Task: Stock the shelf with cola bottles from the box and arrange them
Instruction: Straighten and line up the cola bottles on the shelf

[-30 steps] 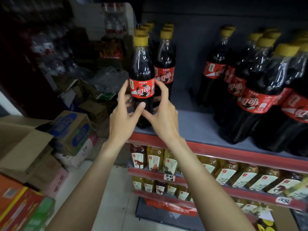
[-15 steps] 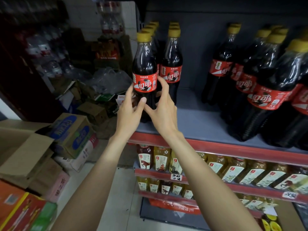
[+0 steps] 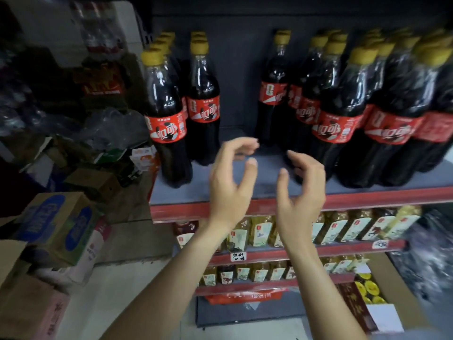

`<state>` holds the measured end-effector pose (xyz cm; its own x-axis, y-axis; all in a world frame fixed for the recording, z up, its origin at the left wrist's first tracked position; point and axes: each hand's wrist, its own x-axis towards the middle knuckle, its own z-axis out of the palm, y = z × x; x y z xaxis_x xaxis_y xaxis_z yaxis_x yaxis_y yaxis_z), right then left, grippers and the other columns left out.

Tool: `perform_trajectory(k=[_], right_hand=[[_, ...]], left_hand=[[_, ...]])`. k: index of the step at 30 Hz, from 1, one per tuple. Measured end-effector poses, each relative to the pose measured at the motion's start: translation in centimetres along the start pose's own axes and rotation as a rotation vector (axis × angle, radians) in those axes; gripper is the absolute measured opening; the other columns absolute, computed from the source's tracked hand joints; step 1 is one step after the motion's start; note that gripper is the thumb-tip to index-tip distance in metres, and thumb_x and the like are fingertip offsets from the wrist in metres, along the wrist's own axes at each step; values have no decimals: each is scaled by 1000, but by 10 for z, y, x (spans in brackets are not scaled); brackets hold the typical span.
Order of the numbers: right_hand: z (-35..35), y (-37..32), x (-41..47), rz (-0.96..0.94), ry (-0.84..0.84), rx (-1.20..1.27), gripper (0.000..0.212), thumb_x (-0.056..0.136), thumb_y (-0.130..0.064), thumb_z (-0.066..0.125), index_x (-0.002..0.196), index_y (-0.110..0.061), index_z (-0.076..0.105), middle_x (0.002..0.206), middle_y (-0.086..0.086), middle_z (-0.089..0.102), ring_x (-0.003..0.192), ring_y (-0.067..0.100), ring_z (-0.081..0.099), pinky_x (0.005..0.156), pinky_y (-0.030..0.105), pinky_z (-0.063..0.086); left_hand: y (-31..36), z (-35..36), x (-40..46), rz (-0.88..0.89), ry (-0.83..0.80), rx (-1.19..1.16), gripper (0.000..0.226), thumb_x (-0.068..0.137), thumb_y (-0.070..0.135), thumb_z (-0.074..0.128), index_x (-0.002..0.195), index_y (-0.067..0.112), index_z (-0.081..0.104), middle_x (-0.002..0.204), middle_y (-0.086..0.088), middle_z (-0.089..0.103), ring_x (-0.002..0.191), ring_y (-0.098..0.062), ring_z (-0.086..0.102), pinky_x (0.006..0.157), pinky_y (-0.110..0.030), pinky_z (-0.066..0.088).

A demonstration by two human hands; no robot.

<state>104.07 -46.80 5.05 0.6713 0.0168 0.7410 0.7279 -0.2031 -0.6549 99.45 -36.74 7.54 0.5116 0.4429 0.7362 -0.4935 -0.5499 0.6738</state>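
Cola bottles with yellow caps and red labels stand on the grey shelf [image 3: 257, 185]. The front left bottle [image 3: 166, 123] stands upright at the shelf's left end, with a second row [image 3: 203, 104] beside it. A larger group of cola bottles [image 3: 343, 114] fills the right side. Between the two groups lies a bare gap. My left hand [image 3: 230, 182] and my right hand [image 3: 301, 190] hover in front of that gap, fingers loosely curled, facing each other and holding nothing. Neither hand touches a bottle.
Lower shelves hold yellow tea bottles [image 3: 259, 231] behind red rails. Cardboard boxes [image 3: 56, 224] are stacked on the floor at left, with clutter and plastic wrap [image 3: 107, 128] behind. An open box [image 3: 382, 305] with yellow caps showing sits at the lower right.
Both hands have let go of the front left cola bottle and moved right and back, now empty before the gap. The view has shifted right.
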Motion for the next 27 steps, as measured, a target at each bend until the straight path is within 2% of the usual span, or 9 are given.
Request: perform_trajectory(k=[3, 5, 7, 10, 13, 15, 18, 22, 27], right_hand=[[-22, 23, 9, 106, 92, -186, 43, 94, -9, 55, 135, -2, 44, 131, 16, 46, 122, 26, 45, 103, 26, 35], [-31, 32, 18, 177, 42, -238, 57, 93, -12, 58, 144, -4, 32, 140, 17, 38, 128, 25, 39, 103, 20, 29], [-35, 41, 28, 223, -47, -229, 68, 94, -17, 59, 149, -7, 22, 146, 14, 36, 133, 22, 37, 102, 22, 33], [-42, 51, 40, 215, -149, -262, 75, 93, -30, 60, 151, -12, 16, 141, 10, 49, 126, 23, 51, 89, 32, 45], [-46, 53, 47, 142, -234, -206, 72, 90, -31, 64, 147, -13, 24, 125, 7, 61, 108, 17, 62, 82, 35, 51], [-39, 46, 44, 104, -329, -106, 69, 89, -27, 67, 145, -14, 27, 116, -5, 59, 98, 1, 57, 82, 39, 55], [-12, 33, 39, 44, -460, 26, 67, 90, -21, 65, 144, -15, 27, 111, -15, 55, 97, 6, 59, 81, 41, 55], [28, 18, 34, 5, -584, 151, 63, 93, -25, 61, 144, -19, 25, 104, -9, 63, 85, 16, 66, 74, 43, 55], [60, 12, 30, 3, -632, 190, 61, 94, -28, 59, 144, -23, 24, 102, -11, 66, 76, 13, 64, 67, 38, 53]], left_hand=[[-1, 49, 18, -361, -355, -178, 37, 96, 15, 52, 133, 19, 44, 132, -3, 52, 119, -10, 51, 102, -25, 41], [-5, 75, 27, -496, -424, -236, 43, 99, 14, 48, 141, 15, 39, 139, -5, 47, 117, -4, 48, 104, -22, 38], [-10, 92, 29, -548, -413, -266, 44, 100, 16, 47, 143, 16, 37, 139, -3, 47, 109, 3, 49, 106, -27, 38], [-11, 100, 29, -513, -370, -226, 45, 99, 18, 49, 143, 18, 38, 137, -2, 45, 104, 0, 52, 100, -26, 43], [-14, 85, 21, -345, -296, -17, 53, 93, 33, 57, 142, 25, 40, 127, 6, 44, 109, -8, 54, 92, -30, 50], [-17, 66, 12, -243, -210, 133, 58, 86, 44, 58, 140, 29, 40, 126, 7, 46, 110, -8, 54, 88, -37, 53], [-17, 32, 3, -215, -30, 261, 61, 84, 48, 58, 137, 25, 42, 121, 11, 47, 104, -2, 55, 83, -33, 56], [-15, -3, 0, -177, 138, 417, 54, 88, 36, 63, 135, 19, 43, 122, 6, 46, 102, -2, 54, 76, -31, 59], [-14, -18, 0, -155, 248, 552, 51, 87, 20, 66, 133, 16, 44, 122, 1, 46, 104, -6, 53, 70, -33, 59]])
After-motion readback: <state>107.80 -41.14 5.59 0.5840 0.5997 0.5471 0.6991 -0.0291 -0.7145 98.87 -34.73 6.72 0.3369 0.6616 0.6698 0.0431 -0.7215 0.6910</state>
